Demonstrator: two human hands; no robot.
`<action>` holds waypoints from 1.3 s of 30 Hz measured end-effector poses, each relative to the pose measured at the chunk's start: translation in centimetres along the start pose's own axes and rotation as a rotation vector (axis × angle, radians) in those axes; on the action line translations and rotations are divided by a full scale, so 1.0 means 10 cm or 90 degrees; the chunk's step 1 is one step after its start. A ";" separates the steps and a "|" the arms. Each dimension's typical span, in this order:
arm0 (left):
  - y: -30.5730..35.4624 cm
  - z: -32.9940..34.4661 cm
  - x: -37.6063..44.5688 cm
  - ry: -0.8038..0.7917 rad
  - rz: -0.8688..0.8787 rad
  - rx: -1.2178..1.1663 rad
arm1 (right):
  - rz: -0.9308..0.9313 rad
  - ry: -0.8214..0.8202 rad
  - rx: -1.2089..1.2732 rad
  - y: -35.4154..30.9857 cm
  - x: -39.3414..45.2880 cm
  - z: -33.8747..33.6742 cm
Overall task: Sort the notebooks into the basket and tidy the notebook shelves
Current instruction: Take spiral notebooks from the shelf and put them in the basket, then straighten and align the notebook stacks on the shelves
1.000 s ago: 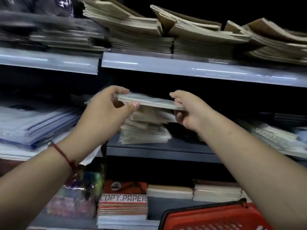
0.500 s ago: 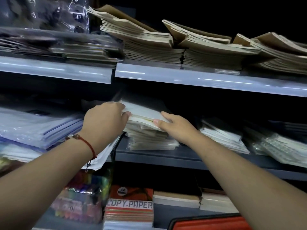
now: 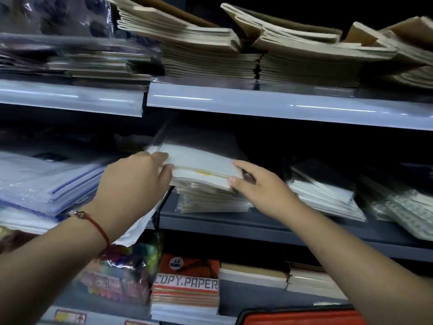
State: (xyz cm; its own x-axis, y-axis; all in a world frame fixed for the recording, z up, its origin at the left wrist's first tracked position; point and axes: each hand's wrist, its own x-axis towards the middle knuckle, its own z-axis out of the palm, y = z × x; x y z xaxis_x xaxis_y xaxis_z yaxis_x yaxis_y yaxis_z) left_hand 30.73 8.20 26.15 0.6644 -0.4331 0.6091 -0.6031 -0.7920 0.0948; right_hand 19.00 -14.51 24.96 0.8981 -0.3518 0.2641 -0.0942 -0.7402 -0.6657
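Shelving: three grey tiers fill the view; the top shelf [image 3: 257, 103] runs across from 9 to 3 o'clock, the middle shelf [image 3: 234, 224] below it, and the bottom tier sits at 6 o'clock.
Brown notebooks [image 3: 206, 50]: several slumping piles along the top shelf from 12 to 2 o'clock, the uppermost ones splayed and tilted.
Plastic-wrapped packs [image 3: 77, 59]: blurred, on the top shelf at 10 o'clock.
Clear folders [image 3: 46, 181]: a wide, bluish stack at 9 o'clock on the middle tier.
Notebook stack [image 3: 210, 195]: on the middle shelf at the centre, uneven, with the upper books jutting out over the lower ones.
Dark-covered notebooks [image 3: 325, 191]: a leaning pile at 3 o'clock, just beside the centre stack.
Top notebooks [image 3: 199, 160]: pale covers under a glossy wrap, lying on the centre stack between both hands.
Left hand [image 3: 133, 181]: at the left edge of the top notebooks, fingers curled round that edge and gripping it; a red cord bracelet [image 3: 96, 225] circles the wrist.
Right hand [image 3: 260, 184]: at the right corner of the same books, thumb against the front edge, fingers hooked round the side, holding it.
Copy paper pack [image 3: 185, 287]: at 6 o'clock on the bottom tier, red top, lettered front.
Colourful packet [image 3: 121, 273]: shiny, just left of the copy paper.
Basket [image 3: 302, 316]: red, only its rim showing at 5 o'clock along the bottom edge.
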 end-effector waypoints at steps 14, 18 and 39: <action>0.36 -2.95 1.05 -0.146 0.197 -0.021 | -0.009 -0.170 -0.368 -2.51 -0.47 -2.86; 0.41 -4.19 1.88 -0.052 0.237 0.013 | -0.040 -0.087 -0.407 -3.51 -0.29 -3.81; 0.30 -6.39 4.06 -0.073 0.102 0.044 | -0.164 0.149 -0.449 -5.68 0.69 -5.43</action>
State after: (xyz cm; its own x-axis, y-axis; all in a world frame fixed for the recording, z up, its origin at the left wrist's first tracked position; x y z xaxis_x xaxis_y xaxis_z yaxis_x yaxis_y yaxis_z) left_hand 27.69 15.77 101.47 0.6103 -0.5992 0.5181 -0.6764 -0.7347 -0.0528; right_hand 7.23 -5.95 102.50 0.8223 -0.1735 0.5419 -0.2162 -0.9762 0.0154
